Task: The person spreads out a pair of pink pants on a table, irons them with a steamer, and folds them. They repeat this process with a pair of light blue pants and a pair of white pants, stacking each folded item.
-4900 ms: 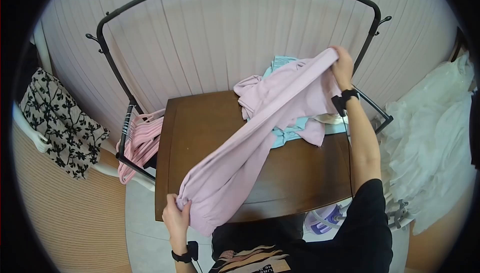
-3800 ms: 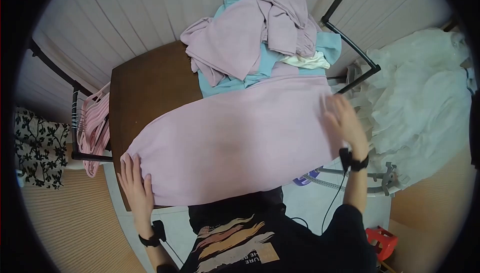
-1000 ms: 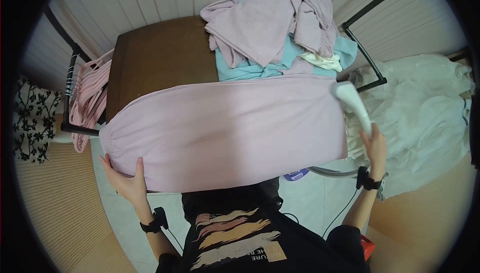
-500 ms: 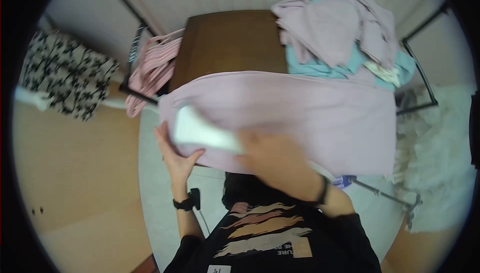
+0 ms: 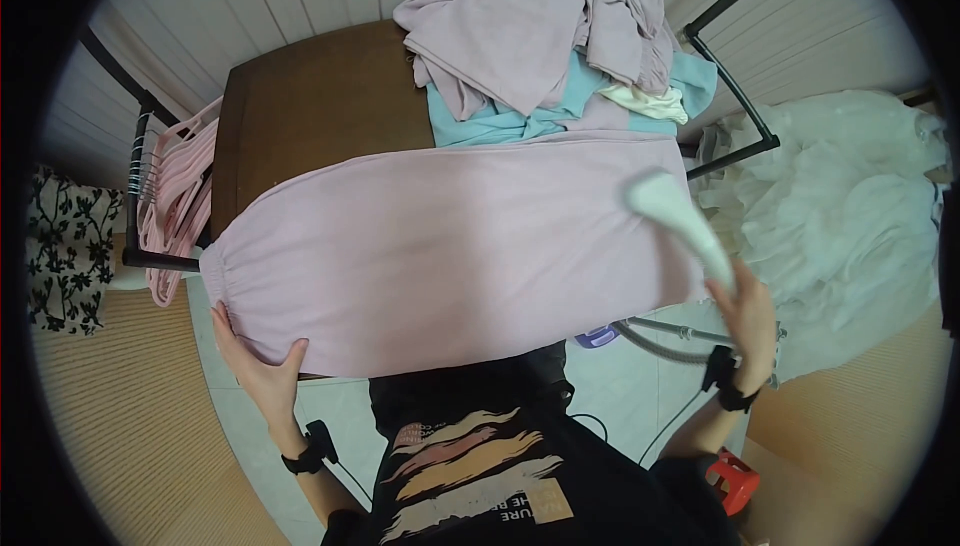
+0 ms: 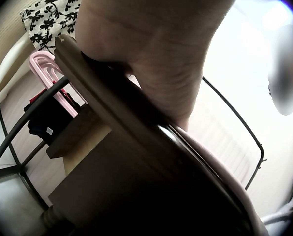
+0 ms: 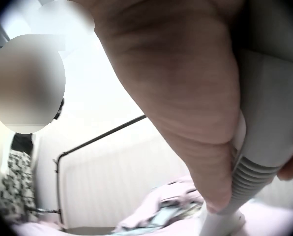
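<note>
A pink garment (image 5: 440,256) lies flat along the front of the brown table (image 5: 320,96), its gathered end at the left. At that end the left hand (image 5: 262,371) rests on the near edge, thumb and fingers spread. The right hand (image 5: 748,324) grips the handle of a white steamer (image 5: 680,216), whose blurred head is over the garment's right part. In the right wrist view the fingers wrap the grey ribbed handle (image 7: 259,172). The left wrist view has the left hand (image 6: 151,49) at the table edge, its fingertips hidden.
Crumpled pink and light blue clothes (image 5: 520,36) are heaped at the back right of the table. Pink hangers (image 5: 180,196) hang on the black rack at the left. White tulle (image 5: 830,226) is at the right; a grey hose (image 5: 660,346) and red stool (image 5: 735,481) stand below.
The garment was stretched between both hands, then laid flat. The right hand took hold of the steamer, swept it to the garment's left end, and has come back right. The left hand stays at the gathered end.
</note>
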`<state>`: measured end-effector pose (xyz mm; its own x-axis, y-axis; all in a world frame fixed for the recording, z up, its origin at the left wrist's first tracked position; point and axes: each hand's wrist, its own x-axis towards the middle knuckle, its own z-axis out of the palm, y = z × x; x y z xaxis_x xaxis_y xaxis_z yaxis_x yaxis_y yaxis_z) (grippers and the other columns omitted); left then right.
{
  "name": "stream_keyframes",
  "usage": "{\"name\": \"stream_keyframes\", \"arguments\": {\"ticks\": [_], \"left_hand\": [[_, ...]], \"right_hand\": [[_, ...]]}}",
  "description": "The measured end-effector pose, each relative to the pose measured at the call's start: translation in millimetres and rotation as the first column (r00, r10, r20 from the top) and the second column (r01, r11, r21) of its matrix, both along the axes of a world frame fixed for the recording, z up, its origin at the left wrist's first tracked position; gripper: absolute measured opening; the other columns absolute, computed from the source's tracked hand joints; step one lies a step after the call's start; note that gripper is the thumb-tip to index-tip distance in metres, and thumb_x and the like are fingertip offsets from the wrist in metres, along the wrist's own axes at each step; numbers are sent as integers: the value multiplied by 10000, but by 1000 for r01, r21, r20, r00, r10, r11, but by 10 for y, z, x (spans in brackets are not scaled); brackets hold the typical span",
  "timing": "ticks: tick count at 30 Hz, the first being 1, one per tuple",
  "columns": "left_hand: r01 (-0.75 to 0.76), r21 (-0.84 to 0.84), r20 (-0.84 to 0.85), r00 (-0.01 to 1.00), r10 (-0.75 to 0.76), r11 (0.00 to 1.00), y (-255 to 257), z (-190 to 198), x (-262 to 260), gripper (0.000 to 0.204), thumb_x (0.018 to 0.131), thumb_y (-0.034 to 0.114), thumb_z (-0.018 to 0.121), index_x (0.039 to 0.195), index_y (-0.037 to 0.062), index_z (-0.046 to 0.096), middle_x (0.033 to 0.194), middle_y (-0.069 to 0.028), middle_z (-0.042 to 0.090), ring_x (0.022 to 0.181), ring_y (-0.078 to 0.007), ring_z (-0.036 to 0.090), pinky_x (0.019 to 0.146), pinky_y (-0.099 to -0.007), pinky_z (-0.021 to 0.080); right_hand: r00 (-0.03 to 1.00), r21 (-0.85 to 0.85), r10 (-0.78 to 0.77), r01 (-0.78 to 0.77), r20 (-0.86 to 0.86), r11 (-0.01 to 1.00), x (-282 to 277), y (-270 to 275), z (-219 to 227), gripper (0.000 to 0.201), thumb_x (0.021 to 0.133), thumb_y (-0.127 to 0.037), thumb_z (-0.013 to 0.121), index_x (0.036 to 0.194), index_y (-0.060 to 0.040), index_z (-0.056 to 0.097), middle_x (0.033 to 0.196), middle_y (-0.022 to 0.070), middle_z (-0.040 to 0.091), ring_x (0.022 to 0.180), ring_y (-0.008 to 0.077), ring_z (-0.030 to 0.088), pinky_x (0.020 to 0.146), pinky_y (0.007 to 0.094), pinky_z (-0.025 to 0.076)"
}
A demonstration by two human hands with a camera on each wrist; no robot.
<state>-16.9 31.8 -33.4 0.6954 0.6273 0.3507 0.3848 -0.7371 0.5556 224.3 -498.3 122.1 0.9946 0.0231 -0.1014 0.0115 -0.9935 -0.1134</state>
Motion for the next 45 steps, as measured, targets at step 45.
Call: {"name": "stream_keyframes", "arguments": {"ticks": [45], "left_hand": [[177, -129, -3, 984, -179, 976, 170, -6, -181, 1455, 508, 371, 1027, 1633, -32, 197, 1685, -223, 272, 1562, -348, 264, 1283, -460, 209]], "right_hand": [[999, 356, 28, -13, -37, 934, -499, 451, 197, 376, 961, -223, 704, 1240, 25, 658, 988, 248, 711, 902, 391, 713, 781, 410, 548]]}}
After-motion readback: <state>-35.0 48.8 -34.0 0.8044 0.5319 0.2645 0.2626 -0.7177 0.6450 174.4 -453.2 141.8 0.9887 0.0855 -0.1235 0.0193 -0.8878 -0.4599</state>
